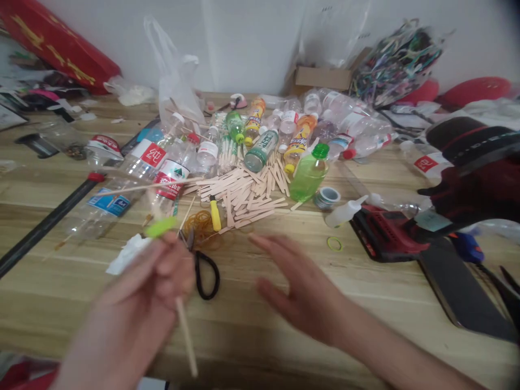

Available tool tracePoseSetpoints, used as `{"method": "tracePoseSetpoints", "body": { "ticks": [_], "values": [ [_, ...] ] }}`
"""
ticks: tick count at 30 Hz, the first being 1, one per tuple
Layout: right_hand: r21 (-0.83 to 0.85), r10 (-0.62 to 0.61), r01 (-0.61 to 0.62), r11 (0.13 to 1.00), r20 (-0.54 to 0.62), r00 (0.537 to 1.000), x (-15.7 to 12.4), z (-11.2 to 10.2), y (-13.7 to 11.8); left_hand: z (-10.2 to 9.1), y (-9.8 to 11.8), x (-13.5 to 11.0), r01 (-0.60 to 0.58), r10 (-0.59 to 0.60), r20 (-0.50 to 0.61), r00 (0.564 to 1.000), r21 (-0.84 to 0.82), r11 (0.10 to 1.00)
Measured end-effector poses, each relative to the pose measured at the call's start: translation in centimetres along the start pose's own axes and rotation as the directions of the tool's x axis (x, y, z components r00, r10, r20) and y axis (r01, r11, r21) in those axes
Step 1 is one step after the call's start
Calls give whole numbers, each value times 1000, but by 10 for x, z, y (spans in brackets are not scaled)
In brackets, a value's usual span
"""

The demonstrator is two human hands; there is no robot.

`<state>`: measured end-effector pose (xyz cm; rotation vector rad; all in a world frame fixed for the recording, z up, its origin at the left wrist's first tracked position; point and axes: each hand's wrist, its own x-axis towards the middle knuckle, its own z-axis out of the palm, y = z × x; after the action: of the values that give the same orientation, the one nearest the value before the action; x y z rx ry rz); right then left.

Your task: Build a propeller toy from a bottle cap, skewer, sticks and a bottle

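Observation:
My left hand [162, 276] is closed round a thin wooden stick [186, 336], whose lower end points down toward the table's near edge. At its fingertips shows a small flat yellow-green piece [161, 227], blurred, kind unclear. A longer thin stick [138, 187] runs crosswise just beyond it; whether it joins the green piece I cannot tell. My right hand [300, 287] hovers over the table with fingers apart and nothing in them. Between the hands lie black-handled scissors [208, 275], partly behind my left hand. Just past them are tan rubber bands [203, 225] and a yellow-handled tool [215, 213].
Flat wooden craft sticks [244, 189] are heaped mid-table, with several plastic bottles behind. A green bottle [309, 173], tape roll [327, 198] and white glue bottle [345, 211] stand to the right. Further right are a cordless drill [467, 184] and phone [463, 287]. A dark rod [49, 225] lies left.

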<state>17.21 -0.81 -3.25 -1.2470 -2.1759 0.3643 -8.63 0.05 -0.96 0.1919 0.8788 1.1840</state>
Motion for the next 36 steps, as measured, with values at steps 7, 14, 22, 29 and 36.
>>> {"method": "tracePoseSetpoints", "body": {
  "ticks": [7, 14, 22, 29, 36],
  "values": [
    [472, 79, -264, 841, 375, 924, -15, 0, -20, 77, -28, -6, 72, -68, 141, 988, -24, 997],
    [313, 185, -265, 912, 263, 947, -20, -38, 5, 77, -18, 5, 27, -21, 114, 993, -51, 998],
    [-185, 168, -145, 972, 121, 978, -61, -86, 46, 61, -7, 15, -145, 145, -1, 989, -49, 988],
    [-329, 149, -92, 940, 153, 977, -85, -63, 48, 59, -38, 20, 15, -13, -32, 999, 67, 998],
    [255, 256, -223, 941, -104, 961, -39, -12, -4, 69, -66, 16, 223, -235, 76, 969, 142, 964]
  ]
}}
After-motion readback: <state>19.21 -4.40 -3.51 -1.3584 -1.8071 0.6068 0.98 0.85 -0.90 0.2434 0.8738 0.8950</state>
